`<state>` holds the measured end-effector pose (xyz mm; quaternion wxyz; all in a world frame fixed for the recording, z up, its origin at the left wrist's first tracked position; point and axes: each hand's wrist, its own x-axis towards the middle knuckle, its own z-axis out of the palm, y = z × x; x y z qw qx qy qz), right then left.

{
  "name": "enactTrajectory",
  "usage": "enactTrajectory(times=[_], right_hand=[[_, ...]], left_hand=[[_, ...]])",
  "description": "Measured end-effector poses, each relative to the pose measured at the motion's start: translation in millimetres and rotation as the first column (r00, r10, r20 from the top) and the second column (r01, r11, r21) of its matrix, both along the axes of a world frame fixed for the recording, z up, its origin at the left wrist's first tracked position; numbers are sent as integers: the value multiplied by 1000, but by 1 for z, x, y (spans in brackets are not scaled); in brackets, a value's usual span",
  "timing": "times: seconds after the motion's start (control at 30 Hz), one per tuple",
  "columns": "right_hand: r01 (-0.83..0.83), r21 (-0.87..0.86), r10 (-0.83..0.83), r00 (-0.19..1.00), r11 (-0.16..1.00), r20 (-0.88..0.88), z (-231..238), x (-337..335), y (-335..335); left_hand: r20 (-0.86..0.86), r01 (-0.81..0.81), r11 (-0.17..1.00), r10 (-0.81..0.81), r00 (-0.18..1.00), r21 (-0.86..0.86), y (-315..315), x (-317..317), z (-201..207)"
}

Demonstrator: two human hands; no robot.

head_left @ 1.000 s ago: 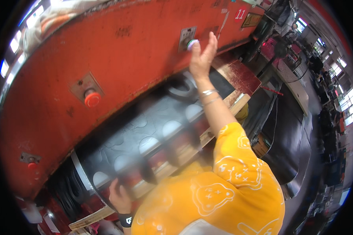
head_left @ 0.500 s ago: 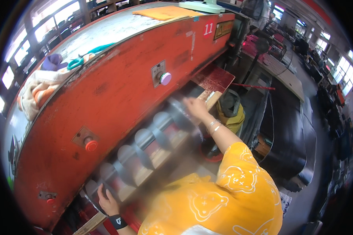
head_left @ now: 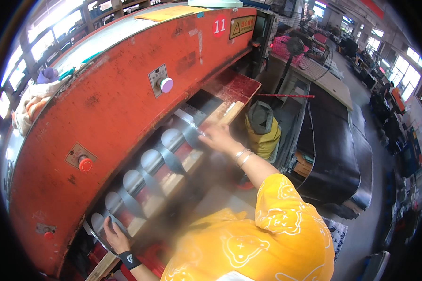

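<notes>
A long grey strip (head_left: 172, 160) with wavy bands and pale round shapes lies aslant along the front of the orange-red machine (head_left: 122, 93). Below its bands runs a pale wooden edge (head_left: 159, 201). At the strip's far right end, my right hand (head_left: 219, 139) has its fingers bent in against the grey material and appears to grip it, partly blurred. My left hand (head_left: 116, 238) is at the near left end, its fingers stretched out and touching the last band. A dark band is round my left wrist; bracelets are on my right.
The machine's front carries a pale purple button (head_left: 166, 85) and a red button (head_left: 85, 164). Beyond my right hand is a dark red plate (head_left: 237, 84). A yellow sack (head_left: 263, 140) and a black sheet-covered bench (head_left: 333, 145) stand to the right. Cloths (head_left: 35, 98) lie on the machine top.
The head view has shifted, so the machine sits further left. My right hand has come lower and nearer along with the strip's end, which is less blurred. My left hand stays at the near end.
</notes>
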<state>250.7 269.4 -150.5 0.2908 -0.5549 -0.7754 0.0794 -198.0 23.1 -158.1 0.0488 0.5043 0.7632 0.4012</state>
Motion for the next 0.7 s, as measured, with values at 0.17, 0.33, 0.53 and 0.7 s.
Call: enactTrajectory(times=[0.17, 0.33, 0.53, 0.7], right_hand=[[47, -352, -43, 999, 935, 19, 31, 23, 0], [41, -120, -46, 998, 992, -37, 52, -1, -2], [-203, -106, 216, 968, 973, 127, 34, -60, -20], [-322, -151, 318, 947, 935, -50, 49, -21, -33]], left_hand=[[56, -15, 999, 17, 998, -46, -34, 34, -8], [155, 60, 988, -37, 987, -145, -81, 75, 12], [262, 261, 835, -146, 954, -485, -146, 91, 53], [215, -176, 977, 199, 956, -121, -179, 74, 44]])
